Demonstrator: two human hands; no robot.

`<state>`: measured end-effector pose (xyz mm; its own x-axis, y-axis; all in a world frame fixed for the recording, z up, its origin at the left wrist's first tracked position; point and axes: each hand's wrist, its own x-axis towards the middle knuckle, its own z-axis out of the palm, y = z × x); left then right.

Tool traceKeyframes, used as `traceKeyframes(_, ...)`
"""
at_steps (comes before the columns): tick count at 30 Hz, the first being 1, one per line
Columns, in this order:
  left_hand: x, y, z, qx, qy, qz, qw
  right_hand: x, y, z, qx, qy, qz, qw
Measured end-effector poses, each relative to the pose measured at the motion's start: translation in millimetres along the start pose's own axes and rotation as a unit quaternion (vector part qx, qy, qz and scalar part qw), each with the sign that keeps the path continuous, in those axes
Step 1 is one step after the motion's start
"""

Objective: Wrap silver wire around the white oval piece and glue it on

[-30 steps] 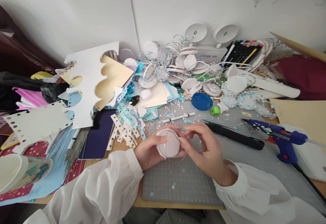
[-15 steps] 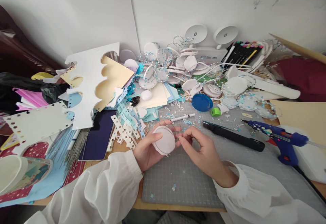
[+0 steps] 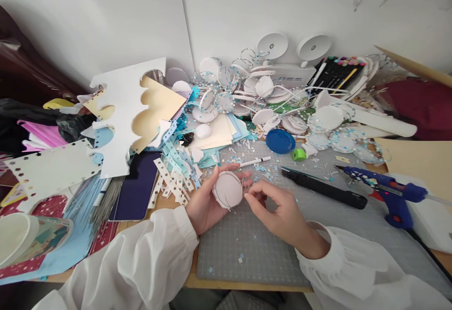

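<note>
In my left hand [image 3: 206, 199] rests a round white disc [image 3: 229, 190], cradled in the palm with the thumb lifted along its edge and the fingers behind it. Thin wire loops cross the disc's face and curve round its rim. To the right of the disc, my right hand [image 3: 277, 211] is closed in a pinch, thumb against fingertips. What it pinches, if anything, is too small to make out. Under both hands lies a grey cutting mat [image 3: 254, 253], and a white pen [image 3: 254, 162] is just beyond them.
Right of my hands are a long black tool [image 3: 323, 188] and a blue glue gun [image 3: 388, 190]. A blue lid [image 3: 280, 141] and a heap of white discs with beaded wire [image 3: 219, 89] lie behind. Cut card [image 3: 123, 112], a dark blue tablet-like slab [image 3: 136, 190] and a tub [image 3: 21, 239] stand left.
My left thumb has lifted off the disc's face. The disc has turned slightly in the palm, and the wire loops across it now show. My right hand has barely moved.
</note>
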<state>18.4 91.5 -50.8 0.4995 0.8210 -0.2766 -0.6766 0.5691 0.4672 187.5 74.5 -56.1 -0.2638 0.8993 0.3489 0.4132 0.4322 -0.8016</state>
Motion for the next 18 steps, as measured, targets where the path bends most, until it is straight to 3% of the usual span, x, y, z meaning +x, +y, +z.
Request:
traceKeyframes(7, 0.0, 1.1, 3.0, -0.029, 0.009, 0.013, 0.999, -2.4, -2.4, 0.7, -0.029, -0.058, 0.008, 0.998)
traceKeyframes(15, 0.8, 0.7, -1.2, -0.05, 0.011, -0.009, 0.999, -3.8, -3.4, -4.6, 0.079, -0.081, 0.071, 0.991)
traceKeyframes(18, 1.7, 1.5, -2.1, -0.062, 0.017, -0.019, 0.998, -2.9, -3.9, -4.8, 0.073, -0.08, 0.077, 0.991)
